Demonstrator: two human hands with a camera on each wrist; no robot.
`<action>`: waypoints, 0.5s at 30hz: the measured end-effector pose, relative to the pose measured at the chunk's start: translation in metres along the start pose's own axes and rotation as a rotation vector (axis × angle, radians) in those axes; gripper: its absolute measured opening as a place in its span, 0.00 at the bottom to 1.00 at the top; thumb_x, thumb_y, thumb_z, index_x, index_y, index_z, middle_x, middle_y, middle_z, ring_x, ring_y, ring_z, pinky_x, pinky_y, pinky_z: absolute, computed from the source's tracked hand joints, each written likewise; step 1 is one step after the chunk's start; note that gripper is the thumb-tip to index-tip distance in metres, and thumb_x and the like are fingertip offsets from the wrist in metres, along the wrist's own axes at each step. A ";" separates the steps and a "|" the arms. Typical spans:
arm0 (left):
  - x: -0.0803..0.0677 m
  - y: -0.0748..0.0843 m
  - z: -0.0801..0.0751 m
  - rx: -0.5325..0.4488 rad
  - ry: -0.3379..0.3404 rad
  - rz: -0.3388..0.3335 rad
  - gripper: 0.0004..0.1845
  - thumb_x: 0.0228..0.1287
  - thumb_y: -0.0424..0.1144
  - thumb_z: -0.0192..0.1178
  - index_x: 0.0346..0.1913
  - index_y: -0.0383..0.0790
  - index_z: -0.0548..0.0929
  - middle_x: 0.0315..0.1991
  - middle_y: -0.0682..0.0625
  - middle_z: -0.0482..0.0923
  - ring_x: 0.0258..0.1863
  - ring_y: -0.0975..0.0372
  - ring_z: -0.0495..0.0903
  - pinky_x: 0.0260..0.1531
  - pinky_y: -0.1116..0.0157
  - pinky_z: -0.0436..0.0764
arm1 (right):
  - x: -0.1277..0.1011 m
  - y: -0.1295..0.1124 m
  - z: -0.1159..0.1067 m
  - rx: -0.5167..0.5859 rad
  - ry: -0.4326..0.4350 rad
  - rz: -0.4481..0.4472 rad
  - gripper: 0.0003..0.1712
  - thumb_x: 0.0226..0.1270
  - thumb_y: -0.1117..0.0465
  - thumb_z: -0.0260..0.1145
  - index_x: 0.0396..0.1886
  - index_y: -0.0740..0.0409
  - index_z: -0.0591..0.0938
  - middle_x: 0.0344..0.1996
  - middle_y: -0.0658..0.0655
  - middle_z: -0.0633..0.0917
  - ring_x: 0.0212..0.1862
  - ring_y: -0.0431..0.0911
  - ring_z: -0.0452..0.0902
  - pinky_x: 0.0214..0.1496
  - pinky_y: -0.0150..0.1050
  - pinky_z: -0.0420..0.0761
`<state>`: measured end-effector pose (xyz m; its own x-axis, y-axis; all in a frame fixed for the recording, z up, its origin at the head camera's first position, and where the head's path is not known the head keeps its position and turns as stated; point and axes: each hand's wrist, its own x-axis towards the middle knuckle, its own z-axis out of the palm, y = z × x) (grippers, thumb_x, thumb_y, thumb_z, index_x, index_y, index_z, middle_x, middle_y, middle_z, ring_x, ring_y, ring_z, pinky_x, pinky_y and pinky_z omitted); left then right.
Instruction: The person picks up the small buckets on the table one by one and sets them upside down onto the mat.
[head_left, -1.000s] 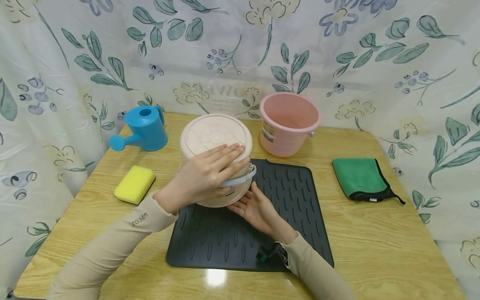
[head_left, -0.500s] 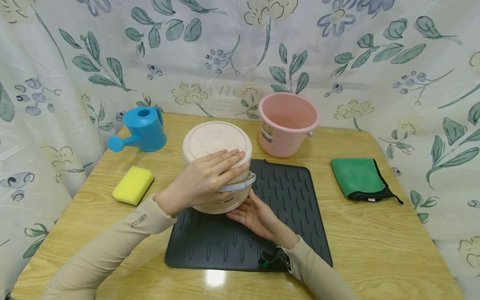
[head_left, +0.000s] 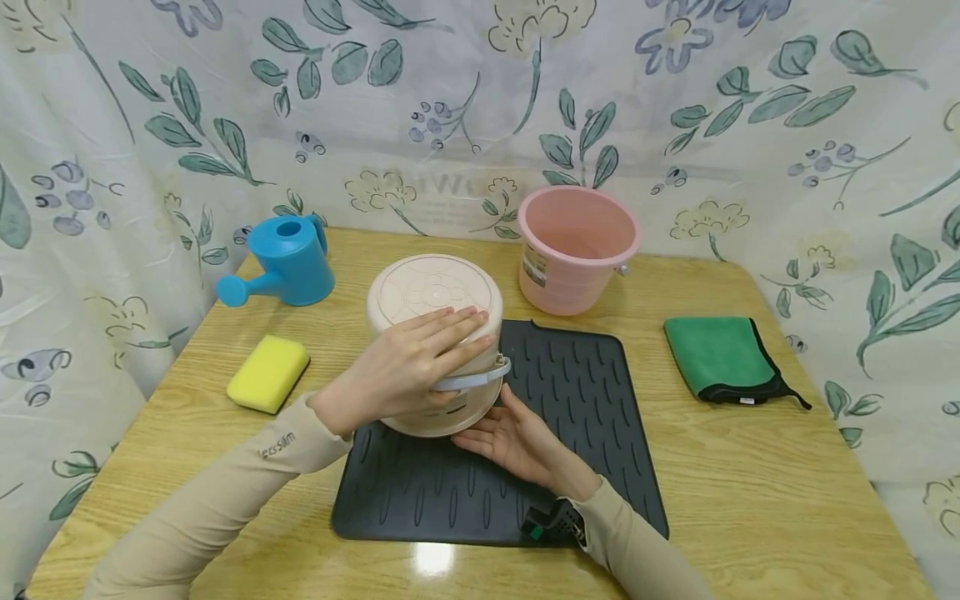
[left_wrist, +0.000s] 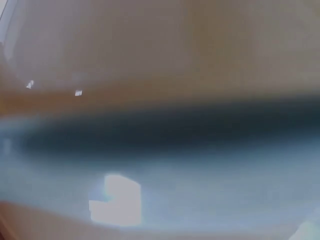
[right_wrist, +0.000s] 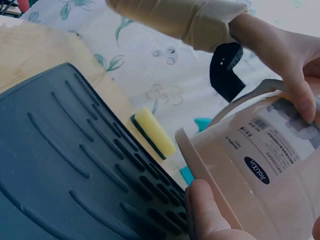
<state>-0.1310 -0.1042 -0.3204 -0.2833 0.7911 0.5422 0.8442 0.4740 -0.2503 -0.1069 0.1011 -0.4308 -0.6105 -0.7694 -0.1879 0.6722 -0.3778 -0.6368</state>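
A cream plastic bucket is held upside down over the black ridged mat, its base facing up. My left hand holds it, fingers laid across the base's edge; in the right wrist view that thumb presses near the printed label. The pale blue handle crosses beneath the left hand. At the rim, my right hand holds from below, fingertips tucked under and thumb against the outside. Whether the rim touches the mat I cannot tell. The left wrist view shows only a blurred close-up.
A blue watering can and a yellow sponge sit on the wooden table at left. Behind the mat stands a pink bucket. A folded green cloth lies at right. A floral curtain borders the table.
The cream bucket has come lower and a little nearer, its base now more level. The left hand moved down with it, and the right hand shifted slightly nearer too.
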 end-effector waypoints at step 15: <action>-0.013 -0.001 0.003 -0.062 -0.035 -0.015 0.44 0.38 0.51 0.73 0.61 0.35 0.71 0.61 0.39 0.67 0.61 0.51 0.68 0.61 0.57 0.66 | -0.003 0.008 -0.002 0.074 -0.039 0.038 0.43 0.71 0.38 0.24 0.70 0.67 0.37 0.68 0.73 0.44 0.70 0.60 0.42 0.70 0.47 0.52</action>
<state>-0.1297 -0.1140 -0.3292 -0.3111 0.7974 0.5170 0.8659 0.4621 -0.1915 -0.0999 0.1014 -0.4366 -0.5677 -0.8031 -0.1806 0.7245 -0.3834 -0.5728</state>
